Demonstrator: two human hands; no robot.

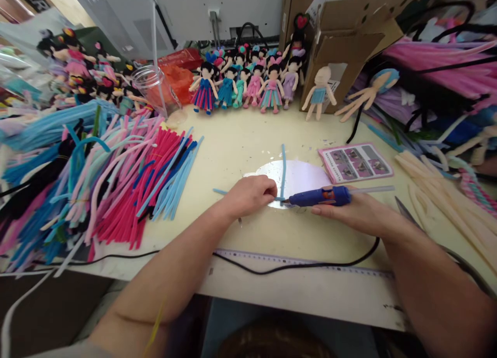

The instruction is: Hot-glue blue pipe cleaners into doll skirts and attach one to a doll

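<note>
Two-handed work at a hot-glue joint on a cluttered counter (217,156). The nozzle of a blue glue gun (320,196) points left, at or just beside the near end of an upright light-blue pipe cleaner (283,166), which lies over a shiny oval sheet (301,174) in the middle of the work area. The principal hazard, by judgement, is a burn: the fingertips of the left hand (254,195) are very near the nozzle, and a slip or excess glue could reach them. Stray glue might also bond the strip to the sheet, and a nudge could skew the angle between the strips. A black cord (272,271) passes under the left forearm along the near edge; should it snag, it might tug the tool aside. The left hand is curled, thumb and forefinger apparently pinching a second light-blue pipe cleaner (220,191), whose far-left end projects beyond the knuckles. The right hand (349,210) is closed around the glue gun's body, a translucent glue stick (375,189) protruding rearward to the right; whether the trigger is pressed cannot be told. Finished dolls (255,83) stand along the far side.
</note>
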